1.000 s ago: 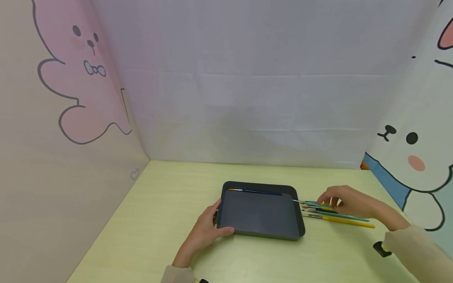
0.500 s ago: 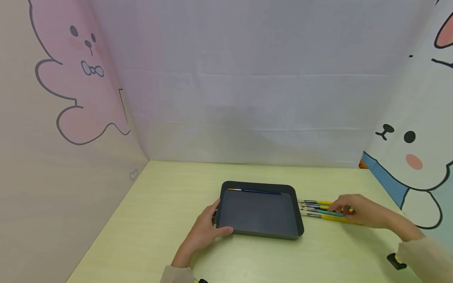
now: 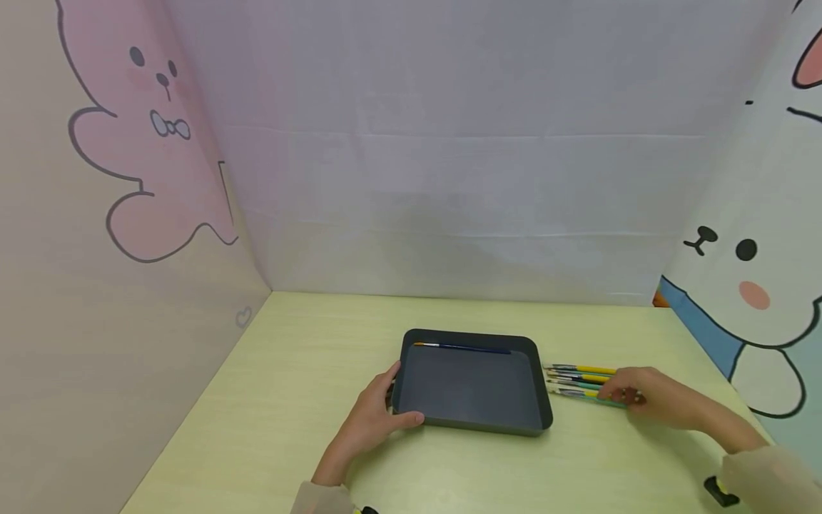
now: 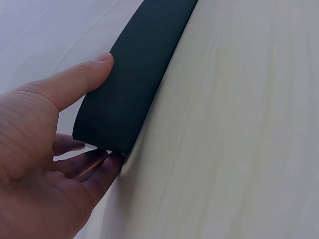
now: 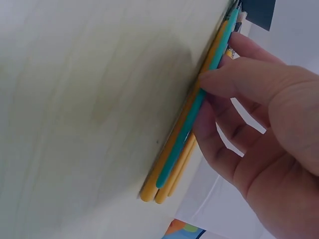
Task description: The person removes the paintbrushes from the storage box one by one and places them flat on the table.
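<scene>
A dark grey tray (image 3: pixel 472 389) lies on the table, with a dark blue paintbrush (image 3: pixel 465 348) along its far side. My left hand (image 3: pixel 369 416) holds the tray's near left corner. In the left wrist view, its thumb presses the tray's outer wall (image 4: pixel 134 64) while the fingers curl at the corner. Right of the tray lies a bunch of paintbrushes (image 3: pixel 574 377). My right hand (image 3: pixel 648 396) pinches a teal paintbrush (image 5: pixel 187 124) between thumb and fingers, against or just above a yellow paintbrush (image 5: pixel 158 167). Some handles are hidden behind the hand.
The pale yellow table (image 3: pixel 308 371) meets a white back wall (image 3: pixel 449 214). Printed side panels with a pink bear (image 3: pixel 150 207) and a white animal figure (image 3: pixel 770 335) stand left and right. The brush tips lie close to the tray's right edge.
My right hand has moved right and nearer to me, from the far brushes to the nearest ones, with the teal paintbrush now at the near side. The left hand and tray have stayed put.
</scene>
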The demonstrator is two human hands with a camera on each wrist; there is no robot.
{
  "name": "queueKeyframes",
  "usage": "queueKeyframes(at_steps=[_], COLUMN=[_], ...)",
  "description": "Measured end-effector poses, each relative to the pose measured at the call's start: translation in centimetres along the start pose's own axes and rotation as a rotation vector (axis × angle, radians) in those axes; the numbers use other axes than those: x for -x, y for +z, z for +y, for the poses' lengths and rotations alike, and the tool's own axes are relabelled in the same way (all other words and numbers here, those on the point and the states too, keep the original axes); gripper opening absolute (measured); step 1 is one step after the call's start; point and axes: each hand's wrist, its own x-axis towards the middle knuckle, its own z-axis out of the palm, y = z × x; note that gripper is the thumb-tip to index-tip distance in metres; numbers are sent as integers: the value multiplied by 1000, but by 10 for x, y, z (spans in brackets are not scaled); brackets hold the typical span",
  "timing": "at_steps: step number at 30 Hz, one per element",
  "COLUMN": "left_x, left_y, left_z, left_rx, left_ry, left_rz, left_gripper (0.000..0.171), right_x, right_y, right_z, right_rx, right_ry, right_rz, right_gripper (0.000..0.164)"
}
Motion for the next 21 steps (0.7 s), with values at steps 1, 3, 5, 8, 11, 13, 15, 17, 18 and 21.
queueKeyframes(at_steps=[1,3,5,8,11,13,15,17,18,21], left_x=[0,-1,-1,-1,-1,-1,-1,-1,-1,-1], left_y=[0,1,1,1,1,1,1,1,1,1], left_z=[0,-1,-1,-2,-2,-1,-1,-1,-1,-1], left_rx=[1,0,-1,-3,-1,-3,-4,-7,-7,-3], left_ry=[-3,-3,1,3,0,-1,-1,0,1,0], left_rz=[-1,-2,-2,-2,-2,-2,-2,-1,-1,-2], left_gripper=[111,111,112,112,112,112,111,111,111,111], right_x=[0,1,1,0,0,-1,-1,-1,-1,-2], right_y=[1,4,6,8,10,11,12,12,12,12], right_z=[1,2,2,3,2,2,1,0,-1,-4], right_rx=[8,24,48,81,114,126,138,159,168,178], right_ry=[-1,-5,-13,-15,0,9,15,16,20,56], right_rz=[5,15,30,48,53,51,48,50,50,30], right_gripper=[53,54,55,54,53,52,51,51,51,48])
